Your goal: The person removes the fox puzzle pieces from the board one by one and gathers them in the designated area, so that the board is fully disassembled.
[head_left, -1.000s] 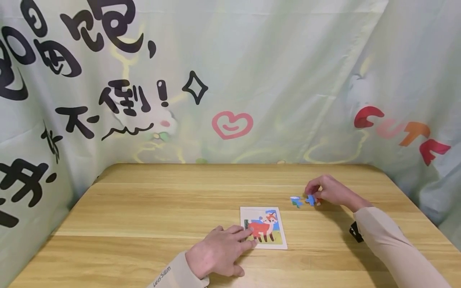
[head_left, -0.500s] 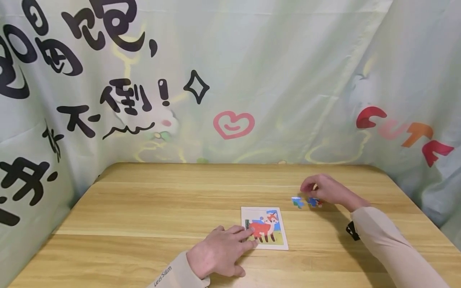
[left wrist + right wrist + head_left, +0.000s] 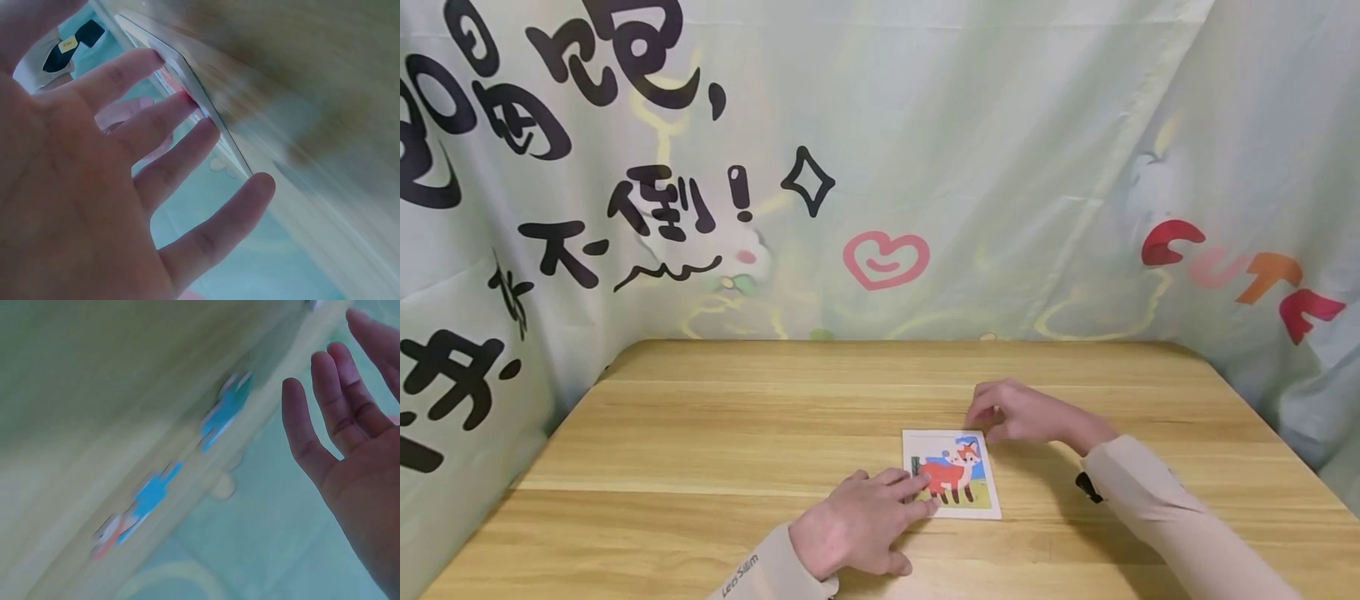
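Observation:
A small jigsaw puzzle in a white-bordered board (image 3: 951,514), with a red fox picture, lies flat on the table. My left hand (image 3: 861,521) rests its spread, straight fingers on the board's lower left part; in the left wrist view, the fingertips (image 3: 187,97) lie along the board's edge (image 3: 219,125). My right hand (image 3: 1026,412) is at the board's upper right corner, fingers slightly bent and no piece visible between them. In the right wrist view, loose pieces lie on the table: a blue and green piece (image 3: 226,411), a blue piece (image 3: 150,495) and a white and orange piece (image 3: 109,536).
The wooden table (image 3: 722,433) reaches back to a pale printed curtain (image 3: 1000,167) along its far edge. In the head view the right hand and forearm hide the loose pieces. A black strap (image 3: 1087,487) shows under the right sleeve.
My right hand has moved left from above the loose pieces to the board's upper right corner. The left hand and the board have stayed in place.

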`<state>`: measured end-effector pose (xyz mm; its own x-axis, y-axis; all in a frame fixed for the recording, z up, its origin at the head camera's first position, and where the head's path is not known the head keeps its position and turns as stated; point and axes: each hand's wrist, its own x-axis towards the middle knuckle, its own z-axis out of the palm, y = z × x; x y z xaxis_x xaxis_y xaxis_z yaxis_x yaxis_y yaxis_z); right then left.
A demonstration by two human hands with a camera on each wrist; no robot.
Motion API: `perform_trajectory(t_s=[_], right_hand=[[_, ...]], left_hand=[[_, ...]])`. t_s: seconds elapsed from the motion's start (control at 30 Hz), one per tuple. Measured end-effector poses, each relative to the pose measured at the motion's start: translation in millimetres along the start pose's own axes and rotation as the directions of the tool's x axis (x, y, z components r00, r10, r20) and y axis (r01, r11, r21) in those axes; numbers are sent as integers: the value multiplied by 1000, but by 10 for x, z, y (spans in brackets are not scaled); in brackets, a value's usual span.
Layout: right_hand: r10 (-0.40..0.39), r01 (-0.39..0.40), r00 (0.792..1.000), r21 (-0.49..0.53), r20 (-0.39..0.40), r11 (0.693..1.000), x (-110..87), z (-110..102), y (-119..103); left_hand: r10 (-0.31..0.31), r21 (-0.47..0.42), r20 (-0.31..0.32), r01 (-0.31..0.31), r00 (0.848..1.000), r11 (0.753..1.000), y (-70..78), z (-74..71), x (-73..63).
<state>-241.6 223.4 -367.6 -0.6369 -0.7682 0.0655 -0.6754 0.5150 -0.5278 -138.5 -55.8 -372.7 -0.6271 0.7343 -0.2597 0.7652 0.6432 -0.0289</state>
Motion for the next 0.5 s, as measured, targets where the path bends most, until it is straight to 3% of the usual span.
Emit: perform_trajectory(t_s=[0.17,0.5], right_hand=[[-3,2,997,19,74,1000,68,108,-69],[-14,23,995,-94,102,995,131,153,-96]], left_hand=[[14,-5,-12,-14,1000,1000,-10,3,10],[22,-6,-10,-22,1000,1000,-34,1,11]])
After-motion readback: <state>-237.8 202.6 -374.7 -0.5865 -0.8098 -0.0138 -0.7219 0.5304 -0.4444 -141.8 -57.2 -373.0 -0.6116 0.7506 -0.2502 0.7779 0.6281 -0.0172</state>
